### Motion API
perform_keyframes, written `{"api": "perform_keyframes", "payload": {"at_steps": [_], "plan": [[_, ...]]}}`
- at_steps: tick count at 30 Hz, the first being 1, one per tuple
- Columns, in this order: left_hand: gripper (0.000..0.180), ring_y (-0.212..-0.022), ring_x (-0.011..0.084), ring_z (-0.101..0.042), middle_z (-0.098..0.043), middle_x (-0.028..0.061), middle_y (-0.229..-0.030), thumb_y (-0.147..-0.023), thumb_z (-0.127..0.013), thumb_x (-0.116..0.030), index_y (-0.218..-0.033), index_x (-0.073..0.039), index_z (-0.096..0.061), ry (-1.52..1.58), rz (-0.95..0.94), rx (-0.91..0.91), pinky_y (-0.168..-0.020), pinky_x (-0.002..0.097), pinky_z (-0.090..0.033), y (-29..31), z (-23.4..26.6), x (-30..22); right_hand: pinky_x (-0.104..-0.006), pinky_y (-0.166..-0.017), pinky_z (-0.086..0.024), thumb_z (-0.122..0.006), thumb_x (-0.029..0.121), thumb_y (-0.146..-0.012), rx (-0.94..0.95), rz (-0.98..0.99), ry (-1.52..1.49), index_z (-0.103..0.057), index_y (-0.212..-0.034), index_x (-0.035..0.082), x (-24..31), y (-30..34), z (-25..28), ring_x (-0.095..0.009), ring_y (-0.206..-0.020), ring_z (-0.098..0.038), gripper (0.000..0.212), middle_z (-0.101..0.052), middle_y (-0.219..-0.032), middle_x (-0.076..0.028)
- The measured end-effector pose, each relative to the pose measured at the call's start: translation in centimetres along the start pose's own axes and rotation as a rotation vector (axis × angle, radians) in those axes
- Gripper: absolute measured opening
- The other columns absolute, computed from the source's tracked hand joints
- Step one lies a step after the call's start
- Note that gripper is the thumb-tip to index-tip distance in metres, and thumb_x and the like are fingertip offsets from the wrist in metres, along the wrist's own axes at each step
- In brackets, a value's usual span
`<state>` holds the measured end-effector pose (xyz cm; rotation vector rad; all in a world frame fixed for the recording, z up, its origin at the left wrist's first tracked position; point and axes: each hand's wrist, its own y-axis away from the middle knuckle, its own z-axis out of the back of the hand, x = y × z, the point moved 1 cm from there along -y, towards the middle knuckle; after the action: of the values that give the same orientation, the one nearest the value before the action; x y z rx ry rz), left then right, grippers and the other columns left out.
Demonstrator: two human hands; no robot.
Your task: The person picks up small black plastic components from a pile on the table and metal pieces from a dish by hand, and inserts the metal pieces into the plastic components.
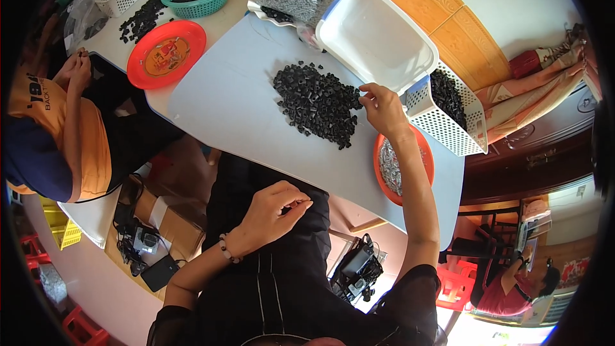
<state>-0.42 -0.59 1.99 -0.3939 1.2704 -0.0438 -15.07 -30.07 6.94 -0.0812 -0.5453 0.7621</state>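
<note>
Hundreds of small black pieces lie heaped mid-table, within easy reach — the right hand pinches one at the heap's edge, fingertips closed, while the left hand waits over the lap, fingers loosely curled; whether it holds anything, I cannot tell.

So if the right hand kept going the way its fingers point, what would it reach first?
The right hand points left along the table, fingertips at the edge of the pile of small black pieces. It would probably meet that pile first.

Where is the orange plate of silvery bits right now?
In the head view, the orange plate sits at the table's right edge, under the right hand's wrist, beside the white perforated basket.
</note>
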Motion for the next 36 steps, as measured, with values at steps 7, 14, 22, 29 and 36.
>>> {"api": "perform_keyframes", "payload": {"at_steps": [7, 14, 22, 29, 36], "plan": [[0.009, -0.069, 0.0180, -0.066, -0.066, 0.0087, -0.085, -0.086, -0.075, -0.008, -0.091, -0.001, -0.072, 0.053, 0.045, -0.026, -0.063, 0.0259, -0.054, 0.2, 0.7, 0.4, -0.0355, -0.075, -0.055, -0.070, 0.005, -0.084, 0.034, 0.002, 0.053, -0.071, -0.103, 0.000, -1.2, -0.5, -1.4, -0.026, -0.077, -0.069, 0.019, -0.073, -0.087, -0.015], [0.009, -0.070, 0.0134, -0.066, -0.068, 0.0078, -0.087, -0.086, -0.075, -0.007, -0.091, 0.000, -0.073, 0.112, 0.123, -0.046, -0.064, 0.0238, -0.053, -0.5, 1.1, 0.4, -0.0352, -0.072, -0.055, -0.068, 0.001, -0.084, -0.008, -0.037, -0.080, -0.069, -0.095, -0.002, 1.9, 1.2, 0.3, -0.028, -0.078, -0.070, 0.012, -0.071, -0.087, -0.017], [0.022, -0.079, 0.0088, -0.065, -0.069, 0.0073, -0.093, -0.093, -0.071, -0.007, -0.111, 0.006, -0.065, 0.652, 0.276, -0.172, -0.073, 0.0238, -0.055, -1.5, -0.5, 0.7, -0.0345, -0.069, -0.053, -0.069, -0.005, -0.084, 0.212, 0.136, -0.343, -0.069, -0.102, 0.002, 11.6, 9.0, 1.0, -0.026, -0.079, -0.065, 0.019, -0.066, -0.092, -0.013], [0.024, -0.083, 0.0119, -0.067, -0.070, 0.0111, -0.098, -0.096, -0.066, -0.006, -0.115, 0.008, -0.062, 0.682, 0.305, -0.018, -0.076, 0.0260, -0.058, -2.4, -0.7, 0.1, -0.0358, -0.069, -0.053, -0.071, -0.007, -0.080, 0.178, 0.171, -0.361, -0.069, -0.104, 0.004, 12.9, 12.5, 0.1, -0.028, -0.083, -0.065, 0.027, -0.066, -0.089, -0.011], [0.021, -0.079, 0.0128, -0.068, -0.070, 0.0108, -0.094, -0.097, -0.065, -0.007, -0.114, 0.007, -0.065, 0.627, 0.291, -0.033, -0.073, 0.0256, -0.057, -2.0, -1.3, 0.6, -0.0358, -0.069, -0.055, -0.069, -0.005, -0.082, 0.018, -0.072, -0.252, -0.067, -0.106, 0.001, 10.2, 12.8, 2.5, -0.027, -0.080, -0.068, 0.025, -0.067, -0.092, -0.015]]}}
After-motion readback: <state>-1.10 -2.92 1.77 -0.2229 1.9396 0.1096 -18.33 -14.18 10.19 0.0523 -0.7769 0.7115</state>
